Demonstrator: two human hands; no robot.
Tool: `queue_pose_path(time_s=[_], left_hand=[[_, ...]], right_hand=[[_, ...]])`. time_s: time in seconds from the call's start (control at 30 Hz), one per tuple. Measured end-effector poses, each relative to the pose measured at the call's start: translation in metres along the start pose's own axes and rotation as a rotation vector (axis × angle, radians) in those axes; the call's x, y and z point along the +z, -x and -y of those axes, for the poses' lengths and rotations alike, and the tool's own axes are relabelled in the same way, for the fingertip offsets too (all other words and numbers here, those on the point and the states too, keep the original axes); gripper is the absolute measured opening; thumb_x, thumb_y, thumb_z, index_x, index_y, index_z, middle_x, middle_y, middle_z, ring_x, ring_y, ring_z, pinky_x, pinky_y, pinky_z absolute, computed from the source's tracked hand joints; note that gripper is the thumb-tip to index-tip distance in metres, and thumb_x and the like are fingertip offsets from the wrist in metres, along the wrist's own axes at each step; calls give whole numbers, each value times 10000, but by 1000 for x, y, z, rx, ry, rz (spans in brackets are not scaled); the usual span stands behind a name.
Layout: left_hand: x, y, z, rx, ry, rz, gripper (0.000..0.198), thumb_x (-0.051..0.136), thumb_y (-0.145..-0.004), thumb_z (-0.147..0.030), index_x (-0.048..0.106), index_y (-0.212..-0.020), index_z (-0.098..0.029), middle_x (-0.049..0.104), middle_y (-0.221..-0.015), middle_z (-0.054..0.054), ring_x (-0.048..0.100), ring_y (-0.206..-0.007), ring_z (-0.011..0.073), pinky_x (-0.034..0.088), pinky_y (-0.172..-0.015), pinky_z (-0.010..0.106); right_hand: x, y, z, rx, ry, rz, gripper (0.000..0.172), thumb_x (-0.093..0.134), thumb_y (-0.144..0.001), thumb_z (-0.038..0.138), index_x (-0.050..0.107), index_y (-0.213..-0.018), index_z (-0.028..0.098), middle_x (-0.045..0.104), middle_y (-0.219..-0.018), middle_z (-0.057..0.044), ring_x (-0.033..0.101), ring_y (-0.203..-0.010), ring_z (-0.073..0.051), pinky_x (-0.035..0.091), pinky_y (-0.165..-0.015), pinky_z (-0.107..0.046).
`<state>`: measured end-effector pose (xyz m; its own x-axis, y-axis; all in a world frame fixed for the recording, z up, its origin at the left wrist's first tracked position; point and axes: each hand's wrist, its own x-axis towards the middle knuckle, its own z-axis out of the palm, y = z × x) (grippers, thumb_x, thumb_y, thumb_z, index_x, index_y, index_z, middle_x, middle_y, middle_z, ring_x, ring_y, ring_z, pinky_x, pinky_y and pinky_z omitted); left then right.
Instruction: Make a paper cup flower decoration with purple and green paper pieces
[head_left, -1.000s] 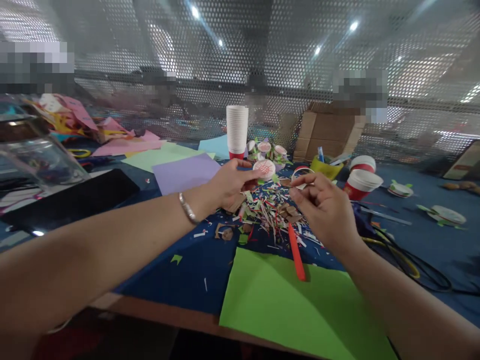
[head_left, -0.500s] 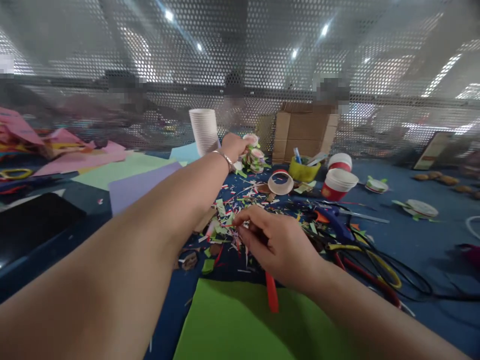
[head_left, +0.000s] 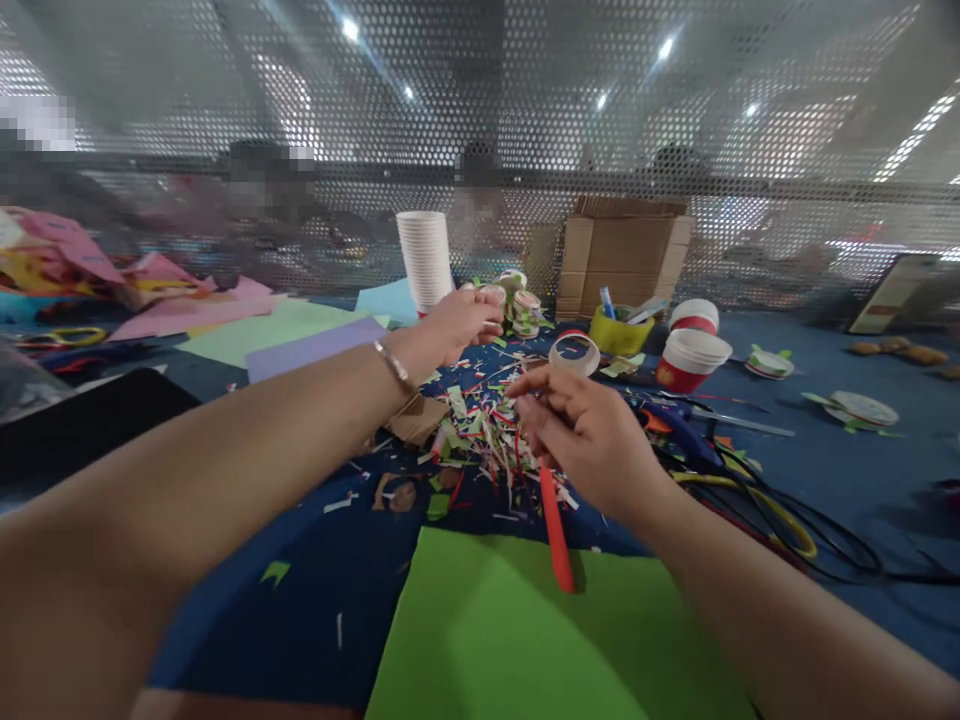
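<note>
My left hand (head_left: pixel 461 325), with a bracelet at the wrist, hovers in front of the small cup-and-paper pieces (head_left: pixel 517 305), its fingers apart and nothing seen between them. Over the heap of paper scraps (head_left: pixel 480 425) is my right hand (head_left: pixel 570 420), fingers loosely curled. Something thin and red hangs just below its fingertips; whether they grip it is unclear. An orange-red handled tool (head_left: pixel 556 535) lies beneath that hand, its lower end over the green sheet (head_left: pixel 495 620).
A stack of white cups (head_left: pixel 424 260) stands at the back. Farther right are a tape roll (head_left: pixel 574 354), yellow holder (head_left: pixel 621 332), cardboard box (head_left: pixel 624 255), red-and-white cups (head_left: pixel 691 360) and a glue gun (head_left: pixel 686 435) with cables. Coloured paper (head_left: pixel 307 347) lies left.
My left hand has drawn back toward me from the cup-and-paper pieces, and its fingers have loosened. My right hand has risen slightly, moving forward and to the right. The view has shifted a little.
</note>
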<state>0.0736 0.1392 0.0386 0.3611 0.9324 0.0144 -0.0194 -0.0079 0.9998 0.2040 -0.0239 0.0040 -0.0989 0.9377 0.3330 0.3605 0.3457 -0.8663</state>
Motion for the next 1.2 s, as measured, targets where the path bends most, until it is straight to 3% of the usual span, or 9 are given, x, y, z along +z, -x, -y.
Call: queue_pose_path(time_s=[0.1,0.23,0.37,0.5,0.6,0.83,0.97,1.1,1.2], left_hand=[[-3,52,-2,-53,1,141,157,696,-915,-251,700,-948,-97,716,-991,130,686,-846,184,556,-791,328],[3,108,-2,37,-19,569,226,654,-849,-114,695,-1067,-156,726,-900,53,676,-762,155,541,-743,303],[6,123,8,265,-233,485,40,656,-866,-138,675,-841,-163,668,-679,4,594,-611,115,481,-621,250],[-1,121,15,203,-90,371,245,694,-883,-260,633,-672,-152,595,-587,-17,539,-558,91,464,-600,240],[-6,124,14,121,45,320,201,702,-880,-243,661,-713,-138,598,-596,-27,553,-562,83,458,-598,229],[-13,137,17,22,88,245,50,667,-889,-161,706,-886,-130,713,-781,11,661,-710,91,527,-775,260],[-16,142,23,164,-11,249,117,708,-866,-218,721,-954,-143,752,-895,46,700,-832,139,548,-860,310],[-15,149,29,315,-161,219,207,771,-836,-336,718,-917,-153,739,-857,46,672,-778,151,536,-749,289],[-10,151,33,294,-90,174,253,797,-808,-377,657,-815,-165,682,-751,7,637,-691,135,516,-684,282]], right_hand=[[0,-4,-1,79,-224,-22,122,580,-974,308,627,-1028,210,629,-606,46,564,-464,-101,455,-462,-232],[5,-2,4,81,-308,-35,156,570,-979,378,624,-993,232,644,-634,44,604,-459,-121,490,-429,-246],[12,4,13,72,-341,-31,229,582,-980,421,615,-860,229,623,-633,36,641,-477,-128,517,-439,-249],[16,10,21,51,-375,-13,195,601,-979,425,607,-1042,240,654,-630,48,666,-456,-146,509,-414,-248],[16,11,24,22,-393,-21,294,613,-982,424,554,-1205,242,722,-692,29,696,-475,-153,510,-414,-234],[13,8,19,74,-355,61,317,596,-994,402,567,-1246,213,772,-791,-16,713,-520,-139,512,-437,-216],[13,9,20,101,-344,37,299,584,-993,418,586,-1224,228,754,-773,-5,707,-515,-146,516,-436,-235],[15,11,22,103,-313,45,302,571,-1000,445,608,-1232,255,732,-729,2,703,-514,-165,518,-438,-261],[15,13,21,76,-255,59,324,569,-1003,480,622,-1251,278,722,-694,9,708,-528,-177,537,-479,-282]])
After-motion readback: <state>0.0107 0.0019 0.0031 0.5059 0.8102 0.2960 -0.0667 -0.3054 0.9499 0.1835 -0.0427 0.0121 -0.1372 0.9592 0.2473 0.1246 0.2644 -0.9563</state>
